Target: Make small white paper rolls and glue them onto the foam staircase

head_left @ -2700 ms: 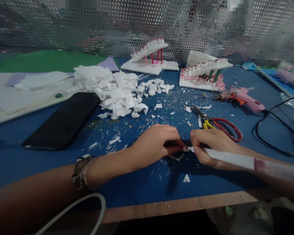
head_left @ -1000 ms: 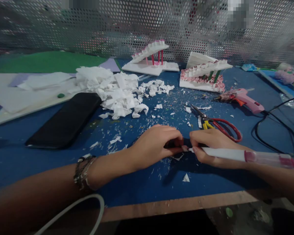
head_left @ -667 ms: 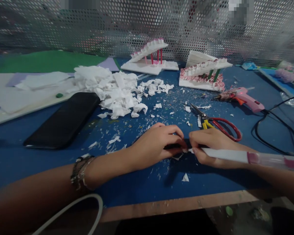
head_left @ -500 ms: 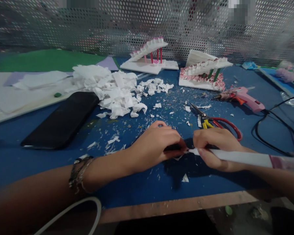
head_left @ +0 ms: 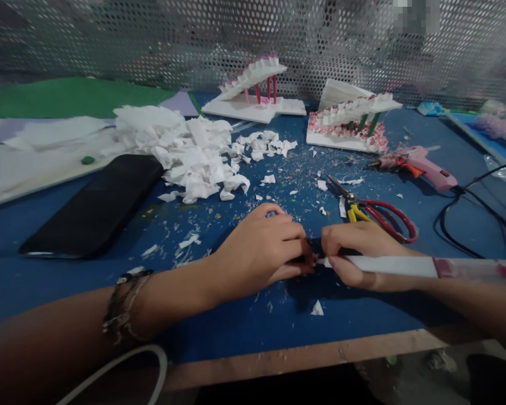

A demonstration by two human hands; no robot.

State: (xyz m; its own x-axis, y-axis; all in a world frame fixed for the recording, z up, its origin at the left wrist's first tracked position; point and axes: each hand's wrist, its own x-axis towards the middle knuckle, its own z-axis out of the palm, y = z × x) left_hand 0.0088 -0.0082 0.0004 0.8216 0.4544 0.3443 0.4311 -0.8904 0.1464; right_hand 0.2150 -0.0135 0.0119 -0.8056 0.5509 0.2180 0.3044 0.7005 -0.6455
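Note:
My right hand point(head_left: 360, 256) is closed around a long white pen point(head_left: 398, 266), a marker by its look, with a clear, pink-stained rear section. The pen lies almost level, its narrow tip pointing left at the fingertips of my left hand point(head_left: 274, 247). That hand is bent, thumb and fingers pinched together close to the tip; whatever is between them is too small and covered to name. A white paper scrap point(head_left: 317, 308) lies on the blue tabletop point(head_left: 244, 332) below the hands. Scissors point(head_left: 362, 208) with red and yellow handles rest just beyond my right hand.
A black phone point(head_left: 95, 208) lies left, beside a heap of torn white paper point(head_left: 189, 152). At the back stand two white stair-like models point(head_left: 253, 84) on posts, one with pink crumbs. A pink glue gun point(head_left: 430, 169) and its black cable point(head_left: 472, 250) lie right.
The pen and my right hand have shifted slightly left, showing more of the pen's rear end. My left hand keeps its pinch, slightly further left. The whole view has shifted a little.

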